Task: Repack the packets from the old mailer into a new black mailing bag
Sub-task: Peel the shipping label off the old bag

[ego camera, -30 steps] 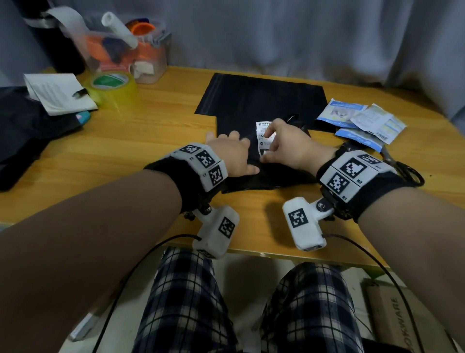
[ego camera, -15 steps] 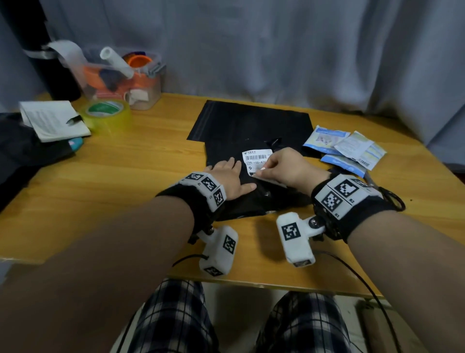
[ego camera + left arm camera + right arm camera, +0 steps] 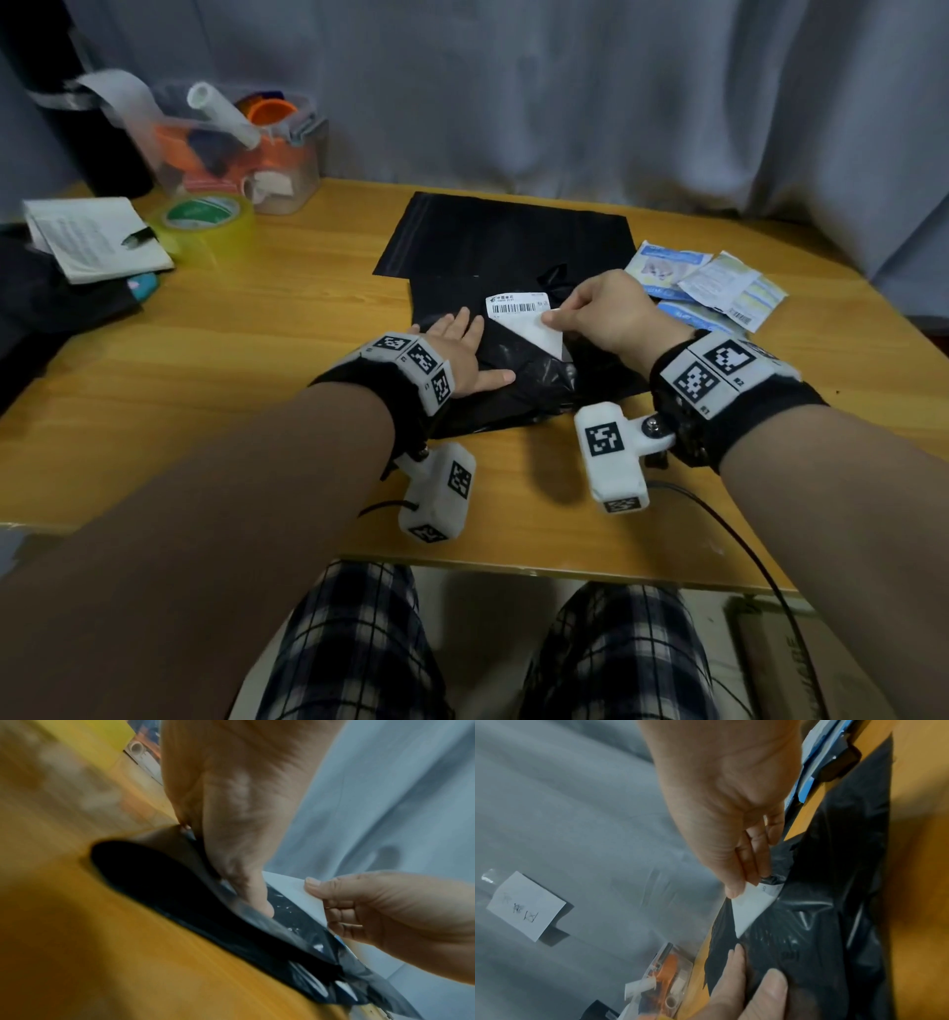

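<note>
A crumpled old black mailer (image 3: pixel 529 380) lies on the wooden table (image 3: pixel 257 360) in front of me, with a white barcode label (image 3: pixel 518 308) on it. My right hand (image 3: pixel 552 318) pinches the label's lower corner, which is lifted off the plastic and shows its blank underside (image 3: pixel 749 908). My left hand (image 3: pixel 464 342) lies flat on the mailer's left part, its thumb (image 3: pixel 262 902) pressing the plastic down. A flat new black mailing bag (image 3: pixel 508 236) lies just behind. Several blue and white packets (image 3: pixel 708 282) lie loose to the right.
At the back left stand a clear box of supplies (image 3: pixel 241 149), a yellow tape roll (image 3: pixel 205 221) and a notepad (image 3: pixel 92 236). Dark cloth (image 3: pixel 41 308) covers the left edge. A grey curtain (image 3: pixel 565 92) hangs behind. The table's front edge (image 3: pixel 513 570) is close to my knees.
The right hand has pulled the label's lower corner further off the mailer, so its blank side shows. The left hand still presses the mailer flat. The head view has tilted up.
</note>
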The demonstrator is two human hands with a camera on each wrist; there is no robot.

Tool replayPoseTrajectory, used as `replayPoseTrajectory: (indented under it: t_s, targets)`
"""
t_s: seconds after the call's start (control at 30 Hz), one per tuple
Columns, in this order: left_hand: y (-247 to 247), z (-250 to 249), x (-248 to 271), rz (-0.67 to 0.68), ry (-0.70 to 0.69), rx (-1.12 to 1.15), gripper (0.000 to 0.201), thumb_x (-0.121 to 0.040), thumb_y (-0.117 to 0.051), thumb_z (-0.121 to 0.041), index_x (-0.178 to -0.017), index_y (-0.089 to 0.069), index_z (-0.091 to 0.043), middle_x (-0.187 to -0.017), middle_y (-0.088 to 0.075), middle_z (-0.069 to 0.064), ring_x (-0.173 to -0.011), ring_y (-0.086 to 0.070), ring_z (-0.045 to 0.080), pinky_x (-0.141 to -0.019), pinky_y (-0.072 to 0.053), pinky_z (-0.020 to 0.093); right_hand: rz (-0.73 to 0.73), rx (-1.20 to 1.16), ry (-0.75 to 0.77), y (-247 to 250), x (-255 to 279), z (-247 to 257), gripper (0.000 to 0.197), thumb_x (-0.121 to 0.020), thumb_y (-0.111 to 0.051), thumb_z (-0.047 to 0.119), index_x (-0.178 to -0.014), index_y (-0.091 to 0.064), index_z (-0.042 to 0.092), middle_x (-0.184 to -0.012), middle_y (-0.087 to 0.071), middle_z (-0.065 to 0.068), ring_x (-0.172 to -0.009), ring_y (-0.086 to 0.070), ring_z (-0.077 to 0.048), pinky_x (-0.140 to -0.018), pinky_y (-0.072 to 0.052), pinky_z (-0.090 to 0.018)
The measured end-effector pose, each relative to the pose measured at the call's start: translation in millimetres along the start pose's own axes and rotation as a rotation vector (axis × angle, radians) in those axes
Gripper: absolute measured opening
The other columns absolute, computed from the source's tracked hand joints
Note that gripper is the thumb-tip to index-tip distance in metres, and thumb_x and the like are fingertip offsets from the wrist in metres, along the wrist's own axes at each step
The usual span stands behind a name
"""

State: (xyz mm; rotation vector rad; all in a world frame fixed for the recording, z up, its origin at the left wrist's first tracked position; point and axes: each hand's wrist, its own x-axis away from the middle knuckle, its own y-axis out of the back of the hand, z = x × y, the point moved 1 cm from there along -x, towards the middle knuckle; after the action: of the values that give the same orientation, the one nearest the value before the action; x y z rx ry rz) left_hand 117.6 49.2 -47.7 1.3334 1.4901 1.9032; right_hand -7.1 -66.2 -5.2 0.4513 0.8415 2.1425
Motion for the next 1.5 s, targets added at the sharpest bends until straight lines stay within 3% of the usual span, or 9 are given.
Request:
replayPoseTrajectory:
  t_s: [0.37, 0.57, 0.83, 0.93, 1.03, 1.13, 1.3, 1.4, 1.5]
  targets:
    - [3, -2, 3, -0.014, 0.01, -0.016, 0.092, -0.086, -0.03, -0.071, -0.15, 0.009, -0.019, -0.159, 0.012, 0.001, -0.147, 0.006, 0.02, -0.119, -0.005, 0.046, -0.077, -0.308, -0.107, -3, 8, -4, 0.018, -0.08, -0.074, 0.018, -0.067, -0.063, 0.01, -0.076, -0.068, -0.007, -0.075, -0.066, -0.018, -0.072, -0.054, -0.03]
    - [5, 0, 8, -0.031, -0.016, -0.022, 0.091, -0.086, -0.03, -0.07, -0.151, 0.008, -0.019, -0.159, 0.012, 0.001, -0.147, 0.005, 0.02, -0.119, -0.005, 0.044, -0.095, -0.286, -0.071, 1, 11, -2, 0.017, -0.081, -0.073, 0.018, -0.069, -0.065, 0.008, -0.067, -0.063, -0.003, -0.063, -0.061, -0.011, -0.058, -0.048, -0.02]
    - [5, 2, 13, -0.039, -0.045, -0.018, 0.09, -0.087, -0.031, -0.07, -0.151, 0.006, -0.019, -0.16, 0.01, 0.002, -0.147, 0.004, 0.021, -0.119, -0.007, 0.045, -0.084, -0.347, -0.058, 7, 9, -6, 0.017, -0.081, -0.074, 0.021, -0.074, -0.068, 0.005, -0.069, -0.065, -0.005, -0.063, -0.062, -0.013, -0.061, -0.051, -0.022]
    - [8, 5, 15, -0.067, -0.087, -0.021, 0.09, -0.086, -0.034, -0.069, -0.152, 0.002, -0.018, -0.16, 0.005, 0.002, -0.147, -0.001, 0.024, -0.118, -0.011, 0.046, 0.063, -0.229, 0.032, 5, 13, -5, 0.032, -0.089, -0.063, 0.034, -0.085, -0.068, 0.003, -0.072, -0.066, -0.004, -0.065, -0.062, -0.011, -0.063, -0.049, -0.021]
    - [13, 10, 16, -0.091, -0.136, -0.038, 0.091, -0.085, -0.039, -0.069, -0.152, -0.006, -0.018, -0.159, -0.004, 0.003, -0.145, -0.011, 0.026, -0.116, -0.021, 0.045, 0.225, -0.007, 0.093, 4, 19, -5, 0.043, -0.089, -0.053, 0.052, -0.087, -0.065, 0.01, -0.074, -0.061, 0.001, -0.071, -0.058, -0.011, -0.069, -0.048, -0.025]
    - [19, 13, 16, -0.129, -0.172, -0.063, 0.092, -0.081, -0.046, -0.07, -0.151, -0.016, -0.017, -0.155, -0.015, 0.004, -0.141, -0.019, 0.026, -0.113, -0.026, 0.042, 0.328, 0.225, 0.147, 2, 23, -9, 0.038, -0.081, -0.067, 0.048, -0.105, -0.064, 0.019, -0.088, -0.064, 0.006, -0.079, -0.057, -0.005, -0.067, -0.043, -0.018]
    - [26, 6, 19, -0.282, -0.163, -0.121, 0.078, -0.081, -0.052, -0.065, -0.14, -0.038, -0.017, -0.138, -0.035, 0.006, -0.127, -0.033, 0.026, -0.103, -0.032, 0.041, 0.283, 0.454, 0.164, -3, 19, -11, 0.048, -0.075, -0.075, 0.041, -0.113, -0.062, 0.014, -0.105, -0.065, -0.003, -0.097, -0.059, -0.02, -0.084, -0.049, -0.034]
    - [28, -5, 27, -0.255, -0.209, -0.048, 0.053, -0.086, -0.052, -0.053, -0.122, -0.056, -0.014, -0.125, -0.048, 0.007, -0.117, -0.047, 0.027, -0.098, -0.042, 0.04, 0.246, 0.465, 0.168, -5, 17, -10, 0.041, -0.076, -0.074, 0.04, -0.1, -0.064, 0.009, -0.091, -0.064, -0.005, -0.085, -0.058, -0.02, -0.068, -0.047, -0.029]
    - [25, -17, 32, -0.214, -0.241, 0.023, 0.052, -0.09, -0.048, -0.053, -0.117, -0.058, -0.01, -0.118, -0.055, 0.008, -0.104, -0.056, 0.024, -0.086, -0.048, 0.035, 0.199, 0.446, 0.183, -5, 18, -10, 0.036, -0.077, -0.074, 0.04, -0.086, -0.064, 0.007, -0.075, -0.059, -0.002, -0.073, -0.054, -0.016, -0.055, -0.039, -0.022]
